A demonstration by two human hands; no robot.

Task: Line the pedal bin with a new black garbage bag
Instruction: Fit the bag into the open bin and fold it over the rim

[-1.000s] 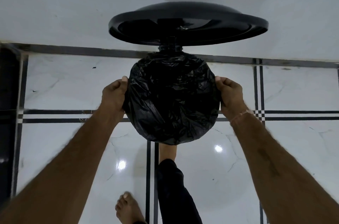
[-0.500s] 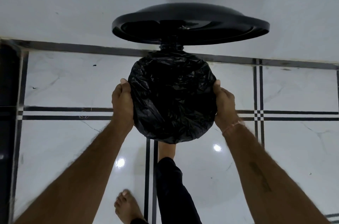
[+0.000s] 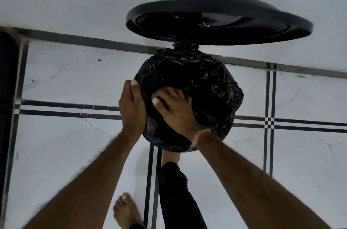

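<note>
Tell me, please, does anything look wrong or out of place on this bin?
I see no spill or tear. The bag lies crumpled across the opening, apparently not yet pushed down inside; the right hand presses on it, the left hand is at its edge. The lid stands open.

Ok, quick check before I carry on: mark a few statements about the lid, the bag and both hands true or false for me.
1. The lid stands raised. True.
2. The right hand grips the lid. False: it presses down on the bag, left of centre, fingers spread.
3. The left hand touches the bag at its left edge. True.
4. The bag lies folded on the floor. False: it is spread out below the raised lid, under the right hand.
</note>
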